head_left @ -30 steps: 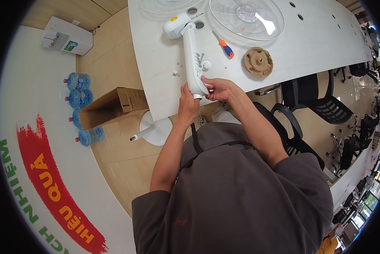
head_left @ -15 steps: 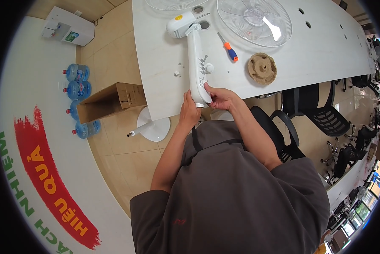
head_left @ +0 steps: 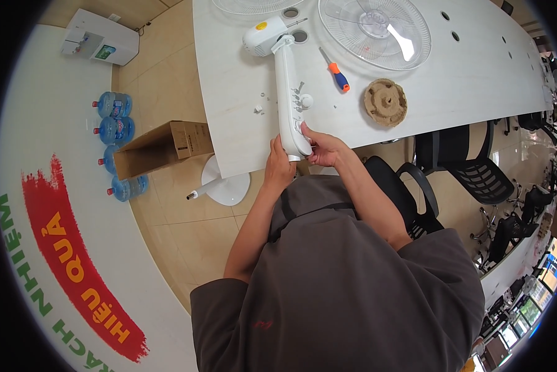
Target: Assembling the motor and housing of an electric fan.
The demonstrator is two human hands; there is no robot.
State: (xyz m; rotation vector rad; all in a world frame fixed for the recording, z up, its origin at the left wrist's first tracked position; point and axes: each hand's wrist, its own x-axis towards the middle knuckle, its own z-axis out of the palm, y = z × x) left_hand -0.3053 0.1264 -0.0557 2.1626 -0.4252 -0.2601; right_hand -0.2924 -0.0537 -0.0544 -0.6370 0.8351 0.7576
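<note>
A white electric fan body (head_left: 284,87) lies on the white table, its motor head (head_left: 264,38) pointing away from me and its lower end at the near edge. Round the left side of that lower end wraps my left hand (head_left: 280,164), closed on it. My right hand (head_left: 323,149) grips the right side, thumb on top near the controls and the other fingers curled at the edge, partly hidden. Beside the column sit a white knob (head_left: 306,100) and several small buttons. Small loose bits (head_left: 258,110) lie to the left of it.
An orange and blue screwdriver (head_left: 338,77) lies right of the fan body, near a moulded pulp piece (head_left: 385,103). Farther back is a fan guard (head_left: 374,31). An open cardboard box (head_left: 160,149), a round white base (head_left: 229,186) and water bottles (head_left: 116,130) are on the left floor; office chairs (head_left: 446,149) stand right.
The fan body's near end and both hands have shifted very slightly toward me. The grip of both hands looks the same.
</note>
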